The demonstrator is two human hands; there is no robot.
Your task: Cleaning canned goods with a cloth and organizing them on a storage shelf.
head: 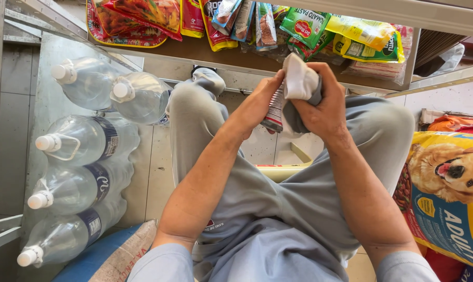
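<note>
My left hand (258, 102) grips a small can (274, 110) with a printed label, held upright above my knees. My right hand (324, 107) presses a white and grey cloth (300, 79) against the top and side of that can, so most of the can is hidden. Both hands meet just in front of a low shelf edge (236, 78). I sit with grey trousers, knees spread.
Several large water bottles (85, 141) with white caps lie stacked on the left. The shelf above holds colourful sachets and packets (304, 26). A yellow and blue dog food bag (448, 188) stands at the right. A woven sack (124, 256) lies at the lower left.
</note>
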